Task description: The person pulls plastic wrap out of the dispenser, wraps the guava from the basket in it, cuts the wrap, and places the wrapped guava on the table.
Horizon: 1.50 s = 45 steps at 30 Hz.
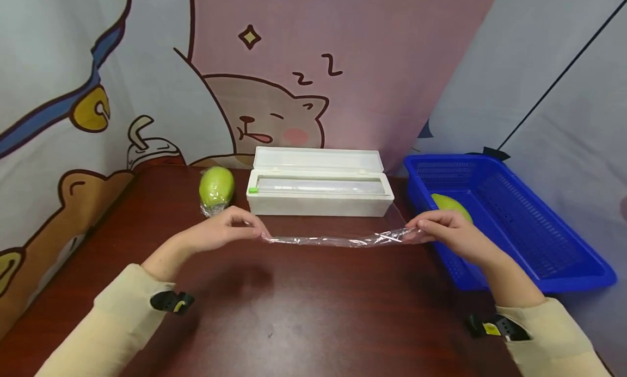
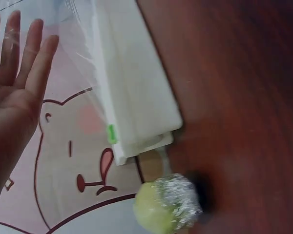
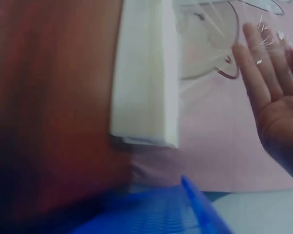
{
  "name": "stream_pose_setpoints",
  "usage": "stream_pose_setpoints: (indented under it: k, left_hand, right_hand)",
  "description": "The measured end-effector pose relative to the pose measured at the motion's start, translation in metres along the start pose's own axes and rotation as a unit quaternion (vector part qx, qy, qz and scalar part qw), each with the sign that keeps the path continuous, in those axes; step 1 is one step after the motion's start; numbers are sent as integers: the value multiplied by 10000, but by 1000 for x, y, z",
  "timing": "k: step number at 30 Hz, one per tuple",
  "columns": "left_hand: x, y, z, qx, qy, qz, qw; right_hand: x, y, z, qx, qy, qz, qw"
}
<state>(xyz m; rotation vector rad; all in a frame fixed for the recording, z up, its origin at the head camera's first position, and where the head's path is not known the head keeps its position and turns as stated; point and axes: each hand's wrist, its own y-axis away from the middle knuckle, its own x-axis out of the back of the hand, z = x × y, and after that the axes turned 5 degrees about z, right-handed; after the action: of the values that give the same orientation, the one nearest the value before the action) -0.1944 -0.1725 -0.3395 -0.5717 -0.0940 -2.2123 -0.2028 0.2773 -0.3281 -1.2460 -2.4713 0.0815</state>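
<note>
A strip of clear cling film (image 1: 338,241) stretches between both hands over the dark table, its lower edge sagging slightly. My left hand (image 1: 220,231) pinches one end between thumb and fingertips. At the other end my right hand (image 1: 450,233) pinches the film, close to the basket's near left side. Behind the film stands a white cling film dispenser (image 1: 318,205) with its lid up, a film roll inside and a green slider at its left. Both wrist views show film across the fingers (image 2: 34,53), with the dispenser blurred beyond.
A green fruit (image 1: 217,186) wrapped in film sits left of the dispenser. On the right is a blue plastic basket (image 1: 578,284) with another green fruit (image 1: 448,204) in it. A cartoon-printed cloth (image 1: 382,56) hangs behind the brown table (image 1: 294,311).
</note>
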Motion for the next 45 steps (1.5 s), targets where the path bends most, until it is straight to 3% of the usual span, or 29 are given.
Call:
stream_pose_setpoints:
  k: [6, 14, 19, 23, 30, 35, 39, 45]
  left_hand:
    - [-9, 0, -17, 288, 1, -384, 9988]
    - [-22, 0, -43, 604, 79, -533, 9967]
    - [-28, -3, -57, 760, -167, -634, 9950]
    - [-32, -5, -62, 687, -562, -744, 9933]
    - [-33, -4, -58, 1122, -897, -992, 9846]
    - [-33, -3, -55, 886, -1140, -1239, 9817]
    - [-34, -2, -54, 520, -1433, -1487, 9771]
    - [-33, -2, -51, 679, -1594, -1449, 9742]
  right_hand:
    - [-18, 10, 19, -864, 435, 245, 9950]
    - [-39, 16, 58, -1465, 49, 176, 9890]
    - [-43, 16, 76, -1412, 55, 43, 9900]
    - [-44, 15, 85, -1221, 617, -247, 9903]
    - [-48, 16, 85, -961, 1591, -931, 9781]
    - [-51, 15, 83, -545, 2194, -1087, 9680]
    - [-51, 15, 83, -406, 2305, -1051, 9665]
    - [-47, 17, 82, -462, 2341, -889, 9670]
